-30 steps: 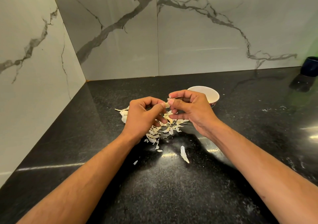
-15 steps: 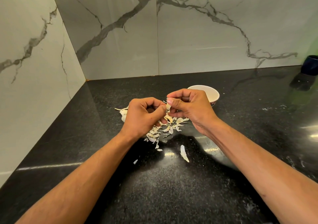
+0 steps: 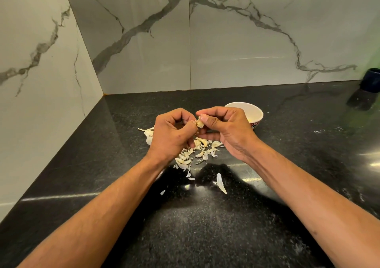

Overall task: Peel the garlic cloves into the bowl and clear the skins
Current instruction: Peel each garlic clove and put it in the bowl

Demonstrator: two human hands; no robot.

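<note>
A garlic clove (image 3: pixel 199 123) with papery skin is pinched between both hands above the black countertop. My left hand (image 3: pixel 172 134) grips it from the left with curled fingers, and my right hand (image 3: pixel 226 128) pinches its skin from the right with thumb and forefinger. Below the hands lies a heap of garlic skins (image 3: pixel 197 150). A white bowl (image 3: pixel 257 111) stands just behind my right hand, with something pale yellow inside; most of its inside is hidden.
Loose skins lie nearer me, one long piece (image 3: pixel 221 183) and a small flake (image 3: pixel 162 192). More skins (image 3: pixel 148 135) show left of my left hand. A dark blue cup (image 3: pixel 372 80) stands far right by the marble wall. Walls close off the left and back.
Both hands have stayed together over the skin heap, shifting only slightly; the clove has turned a little between the fingertips and shows more skin.
</note>
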